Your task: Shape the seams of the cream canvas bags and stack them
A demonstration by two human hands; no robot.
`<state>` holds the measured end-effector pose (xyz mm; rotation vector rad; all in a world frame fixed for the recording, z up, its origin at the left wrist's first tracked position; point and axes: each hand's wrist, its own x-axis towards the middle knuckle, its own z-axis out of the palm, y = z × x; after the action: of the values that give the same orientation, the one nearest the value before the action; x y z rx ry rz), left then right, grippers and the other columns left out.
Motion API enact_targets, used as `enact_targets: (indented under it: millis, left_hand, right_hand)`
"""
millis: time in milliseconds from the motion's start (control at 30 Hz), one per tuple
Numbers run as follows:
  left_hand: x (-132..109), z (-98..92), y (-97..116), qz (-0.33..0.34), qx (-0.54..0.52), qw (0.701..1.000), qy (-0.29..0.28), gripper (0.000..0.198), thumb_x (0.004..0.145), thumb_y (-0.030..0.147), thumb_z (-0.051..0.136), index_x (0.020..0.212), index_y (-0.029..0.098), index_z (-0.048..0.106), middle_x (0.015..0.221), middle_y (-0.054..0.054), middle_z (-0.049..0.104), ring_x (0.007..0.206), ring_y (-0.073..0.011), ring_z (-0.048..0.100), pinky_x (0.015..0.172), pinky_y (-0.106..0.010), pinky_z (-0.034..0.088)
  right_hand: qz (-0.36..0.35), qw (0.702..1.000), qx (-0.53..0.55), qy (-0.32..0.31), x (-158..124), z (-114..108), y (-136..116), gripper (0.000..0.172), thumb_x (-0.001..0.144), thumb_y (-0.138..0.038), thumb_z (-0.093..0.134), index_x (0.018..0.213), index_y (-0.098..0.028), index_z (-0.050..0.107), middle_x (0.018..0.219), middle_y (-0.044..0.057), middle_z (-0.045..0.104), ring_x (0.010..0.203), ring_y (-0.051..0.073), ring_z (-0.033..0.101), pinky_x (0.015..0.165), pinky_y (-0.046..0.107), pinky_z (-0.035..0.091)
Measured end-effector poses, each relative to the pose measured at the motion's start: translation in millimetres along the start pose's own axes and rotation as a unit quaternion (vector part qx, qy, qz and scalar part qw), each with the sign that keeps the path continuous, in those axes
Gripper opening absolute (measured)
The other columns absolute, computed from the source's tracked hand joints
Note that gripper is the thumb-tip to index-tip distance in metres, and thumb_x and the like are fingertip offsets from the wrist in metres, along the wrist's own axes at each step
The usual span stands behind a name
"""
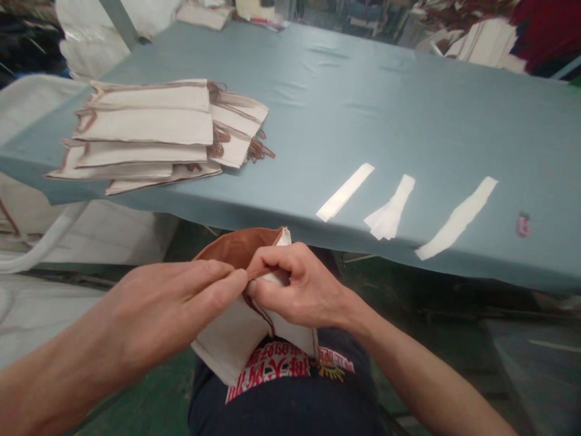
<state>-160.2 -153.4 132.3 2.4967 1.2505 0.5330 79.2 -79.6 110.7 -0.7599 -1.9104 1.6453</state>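
A cream cloth bag with brown edging and a brown lining is held above my lap, its mouth facing up. My left hand grips the bag's near rim, thumb and fingers pressed together on the brown edge. Close beside it, my right hand pinches the same rim with thumb and bent forefinger. The fingertips of both hands almost meet at the brown edging. The left hand covers part of the bag's side.
On the blue-covered table lies a pile of flat cream bags with brown cords. White strips lie in small groups near the front edge, with a small pink object at their right. A white chair frame stands at the left.
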Motion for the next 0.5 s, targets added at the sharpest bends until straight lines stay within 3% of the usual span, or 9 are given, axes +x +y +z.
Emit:
enact_targets:
  millis: [100,233,367,500]
  left_hand:
    - [-4.4,2.4,-5.4,0.061,0.048,0.997,-0.021,0.042,0.107,0.012,0.044,0.137,0.027,0.069,0.105,-0.003,0.083,0.089,-0.0224,0.081,0.079,-0.027,0.065]
    - [-5.5,4.9,-6.4,0.058,0.072,0.994,-0.061,0.045,0.108,0.013,0.042,0.141,0.028,0.068,0.101,-0.002,0.083,0.085,-0.0226,0.079,0.076,-0.028,0.063]
    - [-5.0,6.4,-4.4,0.047,0.075,0.995,-0.046,0.044,0.108,0.012,0.043,0.138,0.028,0.07,0.103,-0.004,0.084,0.087,-0.0247,0.079,0.075,-0.031,0.062]
    - [-2.4,8.6,-4.8,0.044,0.044,0.997,-0.036,0.039,0.105,0.012,0.049,0.13,0.031,0.073,0.096,-0.001,0.082,0.079,-0.0206,0.077,0.067,-0.025,0.058]
  right_hand:
    - [0.059,0.995,0.076,-0.017,0.5,4.1,6.5,0.007,0.076,-0.024,0.063,0.074,-0.018,0.066,0.067,-0.003,0.063,0.06,0.01,0.052,0.053,0.021,0.039]
    - [0.112,0.981,0.15,-0.043,1.0,3.5,7.5,0.009,0.071,-0.025,0.063,0.075,-0.018,0.067,0.067,-0.004,0.061,0.061,0.011,0.05,0.054,0.021,0.039]
    - [0.11,0.968,0.207,-0.085,4.4,-2.2,4.3,0.015,0.074,-0.032,0.066,0.074,-0.018,0.066,0.064,-0.004,0.059,0.058,0.01,0.048,0.054,0.022,0.039]
    - [0.11,0.968,0.208,-0.089,7.0,-4.2,4.6,0.015,0.076,-0.033,0.063,0.072,-0.018,0.065,0.062,-0.005,0.058,0.057,0.01,0.047,0.053,0.021,0.037]
